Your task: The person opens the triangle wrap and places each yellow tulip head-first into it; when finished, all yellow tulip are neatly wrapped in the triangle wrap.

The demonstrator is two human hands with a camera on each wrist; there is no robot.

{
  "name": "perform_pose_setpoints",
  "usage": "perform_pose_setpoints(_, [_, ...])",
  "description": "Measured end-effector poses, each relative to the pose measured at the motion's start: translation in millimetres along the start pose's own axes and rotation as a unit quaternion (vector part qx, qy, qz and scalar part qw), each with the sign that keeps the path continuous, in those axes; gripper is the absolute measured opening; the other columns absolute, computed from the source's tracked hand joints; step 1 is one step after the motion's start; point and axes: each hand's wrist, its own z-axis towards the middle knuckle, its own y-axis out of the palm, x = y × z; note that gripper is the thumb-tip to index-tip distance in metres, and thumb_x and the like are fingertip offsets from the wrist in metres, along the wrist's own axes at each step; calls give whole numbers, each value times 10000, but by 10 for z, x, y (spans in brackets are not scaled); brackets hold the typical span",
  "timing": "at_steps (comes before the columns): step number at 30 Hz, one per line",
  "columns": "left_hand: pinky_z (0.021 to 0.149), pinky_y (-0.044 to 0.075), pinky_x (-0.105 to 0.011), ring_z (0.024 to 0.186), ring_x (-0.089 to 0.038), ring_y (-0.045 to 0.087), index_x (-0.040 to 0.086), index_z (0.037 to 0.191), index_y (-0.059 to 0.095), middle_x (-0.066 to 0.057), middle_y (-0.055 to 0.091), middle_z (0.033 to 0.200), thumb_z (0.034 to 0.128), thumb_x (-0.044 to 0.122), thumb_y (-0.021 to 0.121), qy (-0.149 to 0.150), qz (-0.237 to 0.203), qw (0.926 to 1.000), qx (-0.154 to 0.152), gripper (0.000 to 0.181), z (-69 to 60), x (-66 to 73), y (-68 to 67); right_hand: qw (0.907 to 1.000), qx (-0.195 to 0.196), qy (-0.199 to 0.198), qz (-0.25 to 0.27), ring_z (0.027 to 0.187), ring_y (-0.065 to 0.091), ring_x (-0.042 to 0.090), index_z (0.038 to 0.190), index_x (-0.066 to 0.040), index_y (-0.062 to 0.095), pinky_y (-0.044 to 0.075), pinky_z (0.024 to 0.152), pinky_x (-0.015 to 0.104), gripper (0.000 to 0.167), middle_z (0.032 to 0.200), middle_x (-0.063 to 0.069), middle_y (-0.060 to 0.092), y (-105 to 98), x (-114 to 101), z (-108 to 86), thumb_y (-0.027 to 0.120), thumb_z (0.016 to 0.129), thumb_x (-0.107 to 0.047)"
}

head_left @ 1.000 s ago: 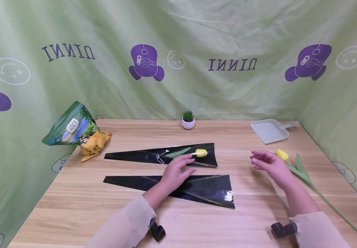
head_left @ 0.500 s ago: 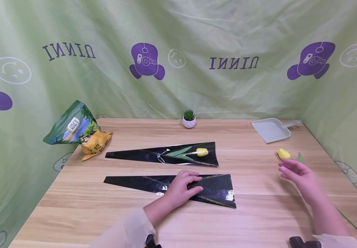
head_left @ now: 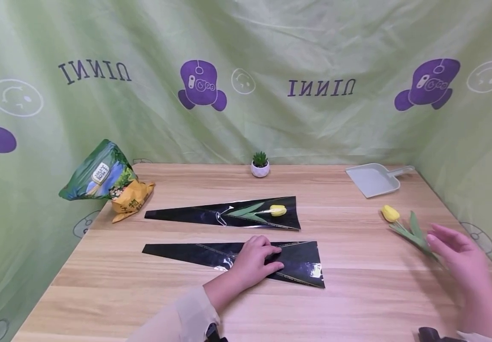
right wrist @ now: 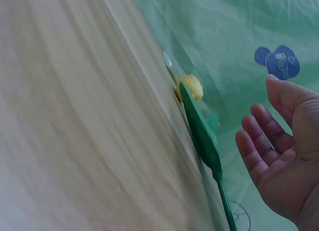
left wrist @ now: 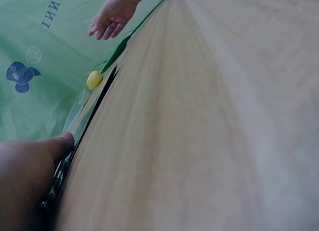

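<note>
My left hand (head_left: 252, 261) rests on the nearer black flower sleeve (head_left: 299, 254), with relaxed fingers and the thumb apart from them. Over the right side of the table, my right hand (head_left: 459, 251) hovers, holding nothing, above the stem of a yellow tulip (head_left: 390, 213). The right wrist view shows that hand (right wrist: 279, 156) with fingers loosely bent, apart from the tulip's green leaf (right wrist: 202, 136). Part of the stem is hidden behind the hand in the head view. Farther back lies a second black sleeve (head_left: 186, 216) with another yellow tulip (head_left: 278, 210) in it.
A small potted succulent (head_left: 260, 166) stands at the table's back. A grey dustpan (head_left: 374, 180) lies at the back right. Green and yellow soil bags (head_left: 100, 173) sit at the back left. A green printed curtain (head_left: 314, 128) surrounds the table.
My right hand has moved right, past the tulip's bloom to above its stem. My left hand has come nearer, from between the two sleeves down onto the nearer one.
</note>
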Motion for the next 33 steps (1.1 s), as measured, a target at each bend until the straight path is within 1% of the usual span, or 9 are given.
perform_pose_setpoints(8, [816, 442, -278, 810, -105, 507, 217, 1133, 747, 60, 551, 824, 862, 435, 712, -29, 170, 9998, -43, 350, 1, -29, 26, 9950, 255, 52, -967, 802, 524, -249, 1149, -436, 595, 365, 647, -16, 303, 904, -454, 569, -185, 47, -28, 637, 958, -203])
perform_pose_setpoints(14, [777, 422, -255, 738, -66, 444, 265, 1097, 764, 92, 486, 749, 855, 434, 721, -117, 48, 9999, -66, 298, 3, -22, 26, 9653, 326, 43, -2589, 774, 371, -269, 1267, -346, 557, 291, 638, 85, 316, 878, -522, 390, -300, 174, 19, 612, 958, -389])
perform_pose_setpoints(18, [764, 417, -244, 714, -52, 429, 277, 1067, 774, 104, 466, 719, 852, 419, 730, -175, -48, 9998, -14, 262, -1, -19, 30, 9465, 201, -88, -3220, 739, 323, -282, 1310, -103, 569, 282, 673, 170, 465, 856, -512, 337, -339, 229, 74, 607, 956, -402])
perform_pose_setpoints(20, [754, 413, -238, 707, -49, 426, 277, 1053, 779, 106, 462, 711, 851, 406, 735, -193, -108, 9998, 23, 244, -1, -18, 35, 9374, 157, -180, -3474, 716, 310, -283, 1302, 11, 554, 299, 686, 204, 530, 847, -369, 550, -338, 242, 93, 602, 958, -389])
perform_pose_setpoints(22, [755, 413, -238, 706, -49, 430, 274, 1036, 784, 105, 462, 708, 852, 390, 738, -208, -197, 9996, 75, 222, -2, -20, 41, 9300, 70, -161, -3673, 730, 365, -218, 1317, 90, 508, 373, 731, 289, 593, 907, -69, 710, -330, 242, 105, 580, 969, -385])
perform_pose_setpoints(25, [771, 425, -250, 717, -53, 453, 266, 1002, 794, 101, 477, 710, 848, 366, 748, -212, -367, 9989, 201, 190, -6, -26, 49, 9213, -28, 47, -3889, 789, 566, 58, 1319, 130, 474, 419, 796, 491, 638, 1115, 385, 598, -304, 225, 108, 528, 989, -412])
perform_pose_setpoints(27, [768, 426, -247, 722, -54, 464, 255, 982, 800, 96, 489, 714, 845, 345, 755, -232, -543, 9978, 308, 170, -9, -33, 58, 9216, -111, 222, -3874, 900, 592, 348, 1337, 134, 454, 393, 842, 611, 670, 1182, 412, 552, -286, 213, 108, 505, 994, -439])
perform_pose_setpoints(29, [730, 419, -219, 712, -49, 462, 242, 970, 803, 88, 496, 715, 840, 325, 764, -261, -729, 9961, 423, 160, -10, -42, 67, 9207, -177, 290, -3887, 1048, 510, 526, 1344, 137, 445, 384, 863, 633, 700, 1213, 414, 536, -264, 204, 102, 502, 990, -464])
perform_pose_setpoints(33, [647, 382, -152, 681, -34, 443, 206, 974, 803, 67, 507, 716, 838, 284, 772, -395, -1216, 9900, 602, 160, -10, -53, 79, 9182, -376, 204, -3938, 1080, 481, 581, 1336, 141, 455, 396, 849, 635, 718, 1201, 405, 559, -228, 199, 92, 552, 968, -469])
